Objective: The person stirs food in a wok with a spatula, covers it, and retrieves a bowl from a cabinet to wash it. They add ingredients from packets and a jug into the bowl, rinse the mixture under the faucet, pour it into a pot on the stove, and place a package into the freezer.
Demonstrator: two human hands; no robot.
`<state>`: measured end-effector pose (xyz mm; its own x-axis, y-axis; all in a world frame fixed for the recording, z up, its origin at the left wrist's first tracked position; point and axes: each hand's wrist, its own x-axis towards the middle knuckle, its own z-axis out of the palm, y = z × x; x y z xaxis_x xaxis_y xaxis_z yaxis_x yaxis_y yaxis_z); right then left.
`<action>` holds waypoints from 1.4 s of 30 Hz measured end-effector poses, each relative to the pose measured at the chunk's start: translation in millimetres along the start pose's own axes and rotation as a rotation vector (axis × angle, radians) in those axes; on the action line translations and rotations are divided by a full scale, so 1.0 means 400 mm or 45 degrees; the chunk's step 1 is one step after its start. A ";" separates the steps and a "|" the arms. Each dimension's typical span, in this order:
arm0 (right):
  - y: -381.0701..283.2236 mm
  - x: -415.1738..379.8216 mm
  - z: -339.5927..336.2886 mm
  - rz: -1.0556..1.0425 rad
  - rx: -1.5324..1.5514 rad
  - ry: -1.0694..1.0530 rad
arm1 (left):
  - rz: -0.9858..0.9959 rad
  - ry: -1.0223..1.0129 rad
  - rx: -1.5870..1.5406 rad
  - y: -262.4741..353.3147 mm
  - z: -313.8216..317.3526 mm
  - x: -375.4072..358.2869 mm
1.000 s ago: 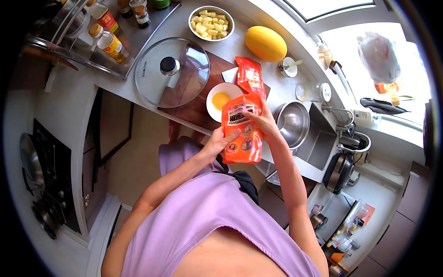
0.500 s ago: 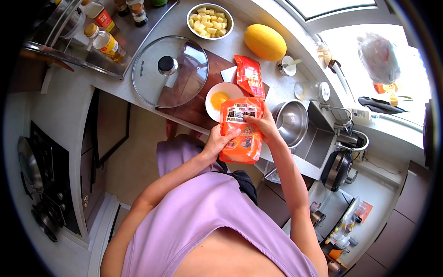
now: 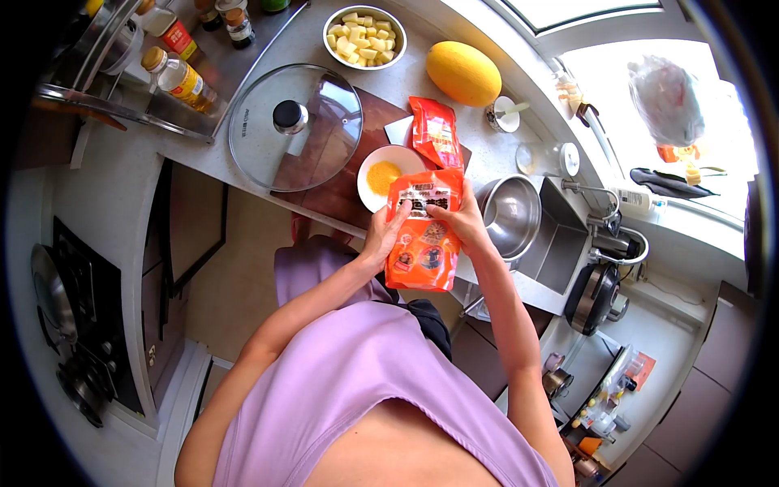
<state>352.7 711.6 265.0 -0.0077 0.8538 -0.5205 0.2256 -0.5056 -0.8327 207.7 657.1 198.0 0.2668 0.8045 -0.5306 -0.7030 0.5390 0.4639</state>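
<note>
Between both hands I hold an orange-red food pouch with printed pictures and lettering, upright in front of my body. My left hand grips its left edge, thumb lying on the front. On the right edge, my right hand does the same, thumb across the lettering. Just beyond is a white bowl with yellow-orange grains in it, partly covered by the pouch. A second orange-red packet lies behind, on the edge of a dark brown cutting board.
A glass lid rests partly on the board. Behind it stand a bowl of pale cubes and a yellow melon. To the right are a steel bowl and the sink. Bottles crowd the rack at left.
My left hand has slid up along the pouch's left edge, closer to the lettering. My right hand keeps its grip, and the view has shifted very slightly.
</note>
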 end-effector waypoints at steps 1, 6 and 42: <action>0.007 0.001 -0.002 0.001 0.001 0.002 | -0.002 -0.001 0.001 -0.004 -0.001 0.001; 0.010 -0.004 0.004 -0.027 0.035 -0.022 | 0.080 -0.011 0.052 -0.020 -0.014 0.005; 0.011 -0.024 -0.002 -0.112 -0.049 0.018 | 0.046 0.046 -0.116 -0.035 0.006 0.054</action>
<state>354.5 701.4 266.5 -0.0152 0.8967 -0.4424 0.2619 -0.4235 -0.8672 225.0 667.5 181.7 0.2173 0.8128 -0.5405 -0.7695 0.4833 0.4175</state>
